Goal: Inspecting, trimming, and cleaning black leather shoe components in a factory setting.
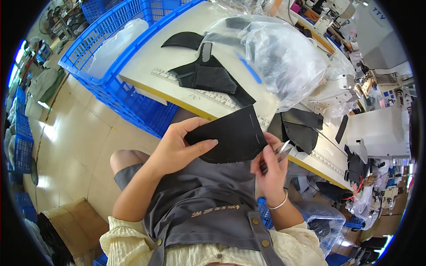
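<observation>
My left hand (179, 144) grips a flat black panel (230, 135) by its left side, thumb on top. The panel has one curved lower edge and a row of pale stitch marks near its right edge. At that right edge is my right hand (271, 165), its fingers closed around small metal thread snips (283, 150) whose blades point up and outward. Its fingertips meet the panel's lower right corner. Beyond the panel, on the table, lie more black cut pieces (215, 80) and a curved black piece (183, 40).
A white sewing table (146, 66) with a printed ruler stands ahead. On it are a clear plastic bag (279, 53), a blue strip (250, 69) and black pieces (301, 128). A sewing machine (337, 91) stands right; a blue crate (111, 66) left; a cardboard box (80, 228) lower left.
</observation>
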### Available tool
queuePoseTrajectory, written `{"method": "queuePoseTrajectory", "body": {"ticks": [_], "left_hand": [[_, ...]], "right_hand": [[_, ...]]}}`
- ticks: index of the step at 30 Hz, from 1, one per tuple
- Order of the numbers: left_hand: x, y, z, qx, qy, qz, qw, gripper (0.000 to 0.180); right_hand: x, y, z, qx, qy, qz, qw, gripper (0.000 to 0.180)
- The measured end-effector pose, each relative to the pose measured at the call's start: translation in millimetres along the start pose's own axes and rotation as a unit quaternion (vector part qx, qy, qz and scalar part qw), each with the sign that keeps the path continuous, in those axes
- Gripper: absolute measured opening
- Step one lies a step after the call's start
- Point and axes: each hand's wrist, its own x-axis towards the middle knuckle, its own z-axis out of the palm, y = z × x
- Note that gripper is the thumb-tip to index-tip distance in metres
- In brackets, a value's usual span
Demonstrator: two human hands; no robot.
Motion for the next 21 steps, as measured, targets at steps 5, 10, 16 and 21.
{"method": "queuePoseTrajectory", "body": {"ticks": [5,10,16,21], "left_hand": [[-10,-6,-16,0.028,-0.030,-0.012,0.999,0.032],[-17,-10,-5,-0.143,0.049,0.016,0.988,0.040],[-23,-9,1,-0.181,0.097,0.038,0.978,0.041],[-24,-8,1,-0.171,0.089,0.042,0.980,0.039]], "right_hand": [[2,-11,1,-0.080,-0.050,-0.023,0.995,0.025],[-6,-16,8,-0.057,-0.048,-0.020,0.997,0.023],[-8,-17,9,-0.055,-0.047,-0.024,0.997,0.022],[-9,-15,14,-0.066,-0.019,-0.041,0.997,0.022]]}}
